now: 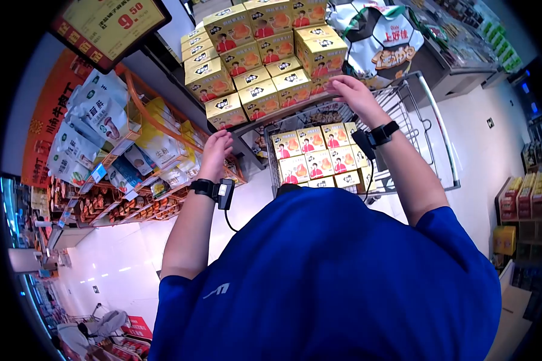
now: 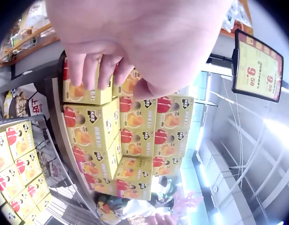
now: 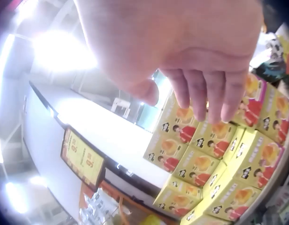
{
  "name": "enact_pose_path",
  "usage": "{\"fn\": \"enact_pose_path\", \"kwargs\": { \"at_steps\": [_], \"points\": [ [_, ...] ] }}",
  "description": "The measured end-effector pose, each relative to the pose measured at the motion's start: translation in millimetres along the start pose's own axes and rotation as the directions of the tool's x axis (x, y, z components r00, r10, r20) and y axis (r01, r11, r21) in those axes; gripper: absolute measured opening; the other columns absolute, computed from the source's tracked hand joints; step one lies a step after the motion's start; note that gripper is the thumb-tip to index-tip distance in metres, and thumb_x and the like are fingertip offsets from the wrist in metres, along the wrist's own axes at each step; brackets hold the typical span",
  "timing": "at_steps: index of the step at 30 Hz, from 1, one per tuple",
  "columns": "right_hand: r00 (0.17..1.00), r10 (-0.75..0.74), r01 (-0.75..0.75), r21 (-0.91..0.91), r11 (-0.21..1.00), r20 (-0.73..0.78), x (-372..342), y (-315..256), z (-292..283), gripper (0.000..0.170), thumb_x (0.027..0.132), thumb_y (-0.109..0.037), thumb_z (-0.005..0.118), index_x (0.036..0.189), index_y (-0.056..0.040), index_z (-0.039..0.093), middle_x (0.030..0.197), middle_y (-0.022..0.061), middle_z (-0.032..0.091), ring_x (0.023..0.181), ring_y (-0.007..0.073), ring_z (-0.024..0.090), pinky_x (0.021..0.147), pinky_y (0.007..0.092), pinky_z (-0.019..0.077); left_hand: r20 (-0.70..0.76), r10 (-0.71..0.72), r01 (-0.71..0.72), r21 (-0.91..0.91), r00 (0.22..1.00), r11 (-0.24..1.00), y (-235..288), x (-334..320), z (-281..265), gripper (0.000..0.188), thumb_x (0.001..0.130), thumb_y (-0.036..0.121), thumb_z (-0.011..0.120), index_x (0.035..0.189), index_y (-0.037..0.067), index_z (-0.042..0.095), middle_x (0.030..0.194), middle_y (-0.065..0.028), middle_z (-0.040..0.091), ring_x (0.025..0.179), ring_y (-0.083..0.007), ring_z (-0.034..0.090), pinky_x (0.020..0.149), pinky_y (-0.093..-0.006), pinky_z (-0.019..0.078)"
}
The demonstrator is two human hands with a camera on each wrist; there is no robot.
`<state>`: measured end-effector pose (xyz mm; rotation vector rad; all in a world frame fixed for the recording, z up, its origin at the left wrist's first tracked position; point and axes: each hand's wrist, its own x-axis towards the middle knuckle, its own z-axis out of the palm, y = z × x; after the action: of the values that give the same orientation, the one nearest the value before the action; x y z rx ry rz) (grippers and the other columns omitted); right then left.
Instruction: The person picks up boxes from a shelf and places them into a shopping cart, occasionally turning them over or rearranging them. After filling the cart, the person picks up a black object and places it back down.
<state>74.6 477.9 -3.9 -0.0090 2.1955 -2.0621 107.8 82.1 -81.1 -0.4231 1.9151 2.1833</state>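
Note:
Yellow boxes (image 1: 259,96) with an orange fruit and a figure in red on them are stacked in tiers on a display stand. My left hand (image 1: 215,150) is at the stack's near left corner, fingers loosely bent and holding nothing. In the left wrist view its fingers overlap an end box (image 2: 88,93). My right hand (image 1: 356,99) is at the stack's right end, fingers extended and nothing in them; the right wrist view shows its fingers (image 3: 196,91) in front of the upper boxes. More yellow boxes (image 1: 310,141) lie in rows inside a metal shopping cart (image 1: 424,96) below my right forearm.
On the left stands a rack with hanging bagged goods (image 1: 99,114). A price sign (image 1: 111,27) hangs at upper left. A large white and green snack bag (image 1: 382,45) sits right of the stack. Shelves with packaged goods (image 1: 527,195) line the far right.

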Motion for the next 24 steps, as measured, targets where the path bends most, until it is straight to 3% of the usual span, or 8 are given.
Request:
{"fn": "enact_pose_path", "kwargs": {
  "at_steps": [8, 12, 14, 15, 17, 20, 22, 24],
  "points": [
    [0.888, -0.317, 0.383, -0.153, 0.911, 0.333, 103, -15, 91, 0.045, 0.095, -0.021, 0.057, 0.137, -0.0068, 0.049, 0.13, 0.0164, 0.058, 0.116, 0.024, 0.058, 0.097, 0.0322, 0.0454, -0.23, 0.254, -0.184, 0.286, 0.94, 0.94, 55, 54, -3, 0.062, 0.093, 0.014, 0.053, 0.15, 0.011, 0.029, 0.122, -0.0074, 0.057, 0.098, -0.0143, 0.056, 0.084, -0.0257, 0.046],
    [0.928, -0.161, 0.24, -0.209, 0.948, 0.336, 128, -10, 153, 0.051, 0.092, -0.025, 0.06, 0.138, -0.0071, 0.047, 0.13, 0.0164, 0.057, 0.118, 0.0261, 0.056, 0.097, 0.0348, 0.0459, -0.145, 0.354, -0.199, 0.607, 0.924, 0.77, 81, 80, -10, 0.076, 0.09, 0.016, 0.054, 0.154, 0.012, 0.014, 0.111, -0.0145, 0.066, 0.09, -0.0227, 0.066, 0.076, -0.0344, 0.0515],
    [0.932, -0.158, 0.247, -0.249, 0.936, 0.327, 146, -6, 180, 0.055, 0.089, -0.023, 0.064, 0.138, -0.0054, 0.046, 0.129, 0.0194, 0.056, 0.119, 0.0294, 0.055, 0.099, 0.0364, 0.0448, 0.003, 0.347, -0.149, 0.906, 0.938, 0.396, 100, 91, -10, 0.076, 0.087, 0.018, 0.052, 0.152, 0.008, 0.016, 0.108, -0.0228, 0.067, 0.095, -0.0351, 0.067, 0.085, -0.0417, 0.0517],
    [0.898, -0.317, 0.418, -0.369, 0.83, 0.305, 160, 0, 191, 0.058, 0.087, -0.022, 0.066, 0.138, -0.0041, 0.045, 0.128, 0.0211, 0.056, 0.119, 0.0317, 0.054, 0.1, 0.0373, 0.0442, 0.047, 0.383, -0.197, 0.911, 0.922, 0.362, 107, 94, -8, 0.077, 0.086, 0.021, 0.052, 0.152, 0.007, 0.015, 0.098, -0.0207, 0.069, 0.09, -0.0368, 0.067, 0.08, -0.0447, 0.0527],
    [0.83, -0.491, 0.548, -0.544, 0.635, 0.264, 180, 3, 215, 0.066, 0.081, -0.02, 0.072, 0.137, 0.0, 0.043, 0.126, 0.0244, 0.055, 0.119, 0.037, 0.052, 0.101, 0.0398, 0.043, 0.043, 0.365, -0.199, 0.894, 0.93, 0.401, 106, 114, -16, 0.077, 0.086, 0.021, 0.053, 0.152, 0.007, 0.015, 0.097, -0.0189, 0.069, 0.089, -0.0359, 0.067, 0.08, -0.0446, 0.0527],
    [0.875, -0.463, 0.466, -0.507, 0.725, 0.141, 217, 10, 247, 0.073, 0.074, -0.022, 0.079, 0.134, 0.0024, 0.043, 0.121, 0.025, 0.057, 0.116, 0.0394, 0.054, 0.099, 0.042, 0.0446, 0.058, 0.339, -0.22, 0.86, 0.939, 0.461, 101, 124, -30, 0.07, 0.087, 0.02, 0.053, 0.149, 0.006, 0.023, 0.095, -0.0155, 0.07, 0.087, -0.0349, 0.068, 0.078, -0.0442, 0.0529],
    [0.863, -0.48, 0.468, -0.608, 0.642, 0.157, 231, 10, 258, 0.081, 0.074, -0.025, 0.082, 0.137, 0.0027, 0.039, 0.125, 0.0252, 0.056, 0.118, 0.0378, 0.054, 0.1, 0.0387, 0.045, 0.18, 0.443, -0.414, 0.75, 0.878, 0.515, 93, 126, -40, 0.059, 0.087, 0.019, 0.052, 0.142, 0.006, 0.035, 0.095, -0.0159, 0.07, 0.086, -0.0352, 0.068, 0.077, -0.0437, 0.0529],
    [0.872, -0.469, 0.456, -0.585, 0.671, 0.142, 239, 16, 262, 0.081, 0.07, -0.029, 0.086, 0.131, 0.0036, 0.045, 0.121, 0.0245, 0.058, 0.114, 0.0368, 0.057, 0.098, 0.0384, 0.0464, 0.201, 0.424, -0.427, 0.719, 0.883, 0.549, 80, 122, -51, 0.042, 0.087, 0.019, 0.054, 0.127, 0.005, 0.052, 0.096, -0.0164, 0.07, 0.088, -0.0343, 0.068, 0.078, -0.043, 0.0525]
  ]
}}
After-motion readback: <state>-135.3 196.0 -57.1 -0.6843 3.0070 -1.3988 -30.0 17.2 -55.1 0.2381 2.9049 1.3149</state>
